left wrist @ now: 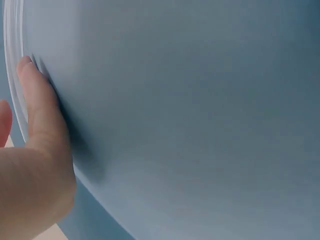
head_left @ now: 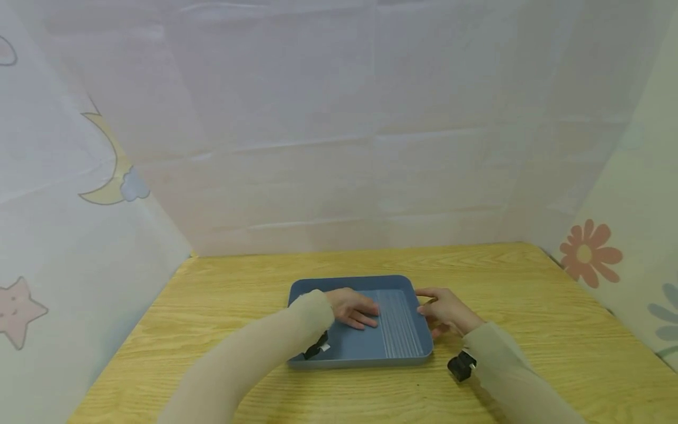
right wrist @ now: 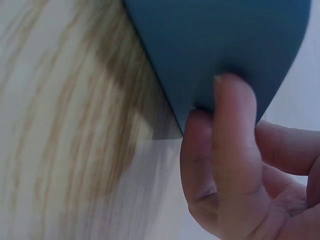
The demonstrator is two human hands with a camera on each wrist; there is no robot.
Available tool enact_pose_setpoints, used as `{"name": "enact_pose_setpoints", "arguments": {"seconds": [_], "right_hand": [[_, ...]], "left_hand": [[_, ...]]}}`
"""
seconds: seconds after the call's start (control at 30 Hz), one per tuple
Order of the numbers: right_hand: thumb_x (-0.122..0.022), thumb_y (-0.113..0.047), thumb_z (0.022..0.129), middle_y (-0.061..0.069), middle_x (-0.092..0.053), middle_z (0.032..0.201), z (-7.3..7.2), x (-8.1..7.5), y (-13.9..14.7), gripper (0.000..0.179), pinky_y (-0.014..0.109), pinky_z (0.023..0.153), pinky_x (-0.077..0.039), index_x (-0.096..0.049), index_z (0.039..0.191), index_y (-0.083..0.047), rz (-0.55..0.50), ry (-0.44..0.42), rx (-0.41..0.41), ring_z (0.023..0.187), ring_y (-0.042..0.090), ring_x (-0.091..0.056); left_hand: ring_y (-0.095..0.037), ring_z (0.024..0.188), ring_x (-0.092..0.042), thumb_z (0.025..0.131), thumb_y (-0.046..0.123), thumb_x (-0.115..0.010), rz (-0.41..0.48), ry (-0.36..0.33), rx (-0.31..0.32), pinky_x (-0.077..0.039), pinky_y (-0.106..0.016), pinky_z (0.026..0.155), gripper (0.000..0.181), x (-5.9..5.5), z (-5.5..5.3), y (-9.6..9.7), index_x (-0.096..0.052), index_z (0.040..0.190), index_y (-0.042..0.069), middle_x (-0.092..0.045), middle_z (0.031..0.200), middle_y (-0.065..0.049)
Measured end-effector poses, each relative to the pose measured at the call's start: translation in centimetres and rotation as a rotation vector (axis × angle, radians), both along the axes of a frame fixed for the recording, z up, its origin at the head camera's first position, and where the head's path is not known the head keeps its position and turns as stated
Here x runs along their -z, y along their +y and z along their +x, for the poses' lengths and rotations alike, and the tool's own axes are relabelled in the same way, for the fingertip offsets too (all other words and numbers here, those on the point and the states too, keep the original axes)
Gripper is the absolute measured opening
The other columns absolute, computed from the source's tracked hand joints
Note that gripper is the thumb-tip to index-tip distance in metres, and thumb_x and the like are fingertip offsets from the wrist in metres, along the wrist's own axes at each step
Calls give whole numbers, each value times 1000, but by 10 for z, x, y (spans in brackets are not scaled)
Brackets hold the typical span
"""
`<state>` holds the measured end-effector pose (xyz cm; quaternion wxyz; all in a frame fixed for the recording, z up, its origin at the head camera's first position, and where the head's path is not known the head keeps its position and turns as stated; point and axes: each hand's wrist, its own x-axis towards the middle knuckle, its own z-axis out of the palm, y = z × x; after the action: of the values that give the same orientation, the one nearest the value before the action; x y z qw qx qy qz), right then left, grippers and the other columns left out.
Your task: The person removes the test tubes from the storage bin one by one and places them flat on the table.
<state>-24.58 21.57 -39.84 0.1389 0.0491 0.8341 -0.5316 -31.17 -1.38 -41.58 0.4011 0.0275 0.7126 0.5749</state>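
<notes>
A shallow blue tray [head_left: 360,363] with raised sides lies on the wooden table. Inside it, my left hand [head_left: 354,307] rests on the tray floor, its fingers fairly straight and pointing right. Those fingertips reach the left edge of a band of pale lines [head_left: 402,324]; I cannot tell whether this is clear plastic or part of the tray. At the tray's right side is my right hand [head_left: 445,312]. In the right wrist view its fingertips [right wrist: 232,95] touch the outer face of the tray's wall [right wrist: 220,35], bent only loosely.
The wooden table [head_left: 228,306] extends around the tray on all sides. A pale cloth backdrop [head_left: 339,147] stands behind it, with printed side panels at left and right. Each wrist wears a small black device, such as the right wrist camera [head_left: 462,365].
</notes>
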Motion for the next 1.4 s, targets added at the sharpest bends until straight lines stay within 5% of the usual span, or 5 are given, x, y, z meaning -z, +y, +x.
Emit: {"name": "enact_pose_setpoints", "arguments": {"seconds": [0.33,0.63,1.0,1.17,1.4], "right_hand": [[-55,3,96,32,-58,118,0,-1,-1,53,35,50,-55,-36,145,8,0,13,-11,81,24,-66],[-55,3,96,31,-58,117,-1,-1,1,54,35,49,-55,-35,145,8,-5,14,-12,78,23,-65],[-53,4,96,28,-55,117,1,-1,3,54,32,47,-54,-33,146,8,-50,14,-12,74,24,-65],[-53,5,96,28,-56,116,2,-1,3,53,32,46,-53,-34,146,8,-34,14,-5,73,23,-65],[-53,4,96,27,-58,115,2,3,1,53,35,47,-54,-35,146,7,-27,17,-8,75,24,-66]], "left_hand": [[-21,79,-72,92,16,-70,-64,119,-75,-53,-27,58,41,-3,6,8,-60,129,0,-72,101,-7],[-17,69,-71,89,19,-73,-113,146,-111,-50,-25,51,32,-3,5,16,-69,118,5,-72,90,-4],[-30,99,-68,95,9,-63,9,91,-101,-56,-36,81,28,-12,10,11,-65,120,-5,-68,103,-14],[-27,90,-68,95,6,-61,28,72,-129,-56,-37,82,27,-16,12,15,-63,118,-8,-64,100,-16],[-36,106,-64,97,4,-57,96,78,-157,-54,-41,87,34,-28,20,8,-55,127,-12,-60,115,-23]]}}
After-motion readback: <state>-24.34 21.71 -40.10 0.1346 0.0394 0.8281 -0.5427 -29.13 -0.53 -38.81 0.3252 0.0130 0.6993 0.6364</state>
